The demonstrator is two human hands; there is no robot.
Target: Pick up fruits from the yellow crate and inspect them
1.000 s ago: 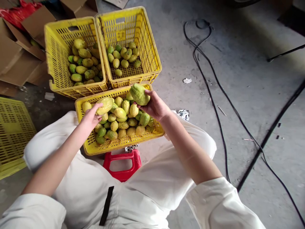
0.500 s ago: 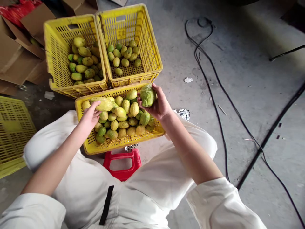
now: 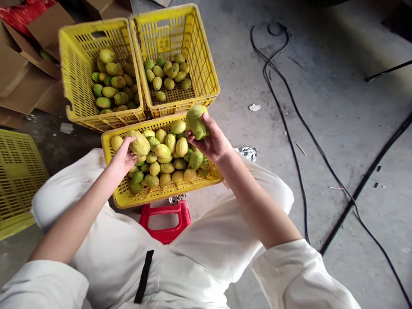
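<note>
**Left hand (image 3: pixel 123 155) and right hand (image 3: pixel 214 139) each grip above the shallow crate (image 3: pixel 138 200)**

The left forearm slants up from the lower left, its wrist nearly straight. Thumb above and fingers curled below, the left hand is clamped on a yellow fruit (image 3: pixel 140 143), held towards the crate's far left corner. The right forearm angles inward from the lower right, the palm partly upturned. Its thumb presses the side of a green fruit (image 3: pixel 196 122) while the fingers support it from underneath, the grip closed around it at the crate's far right corner. The hands are well apart, with heaped fruits (image 3: pixel 162 151) lying in the crate between them. Past its far edge stand two deep crates (image 3: pixel 206 51), side by side.
</note>
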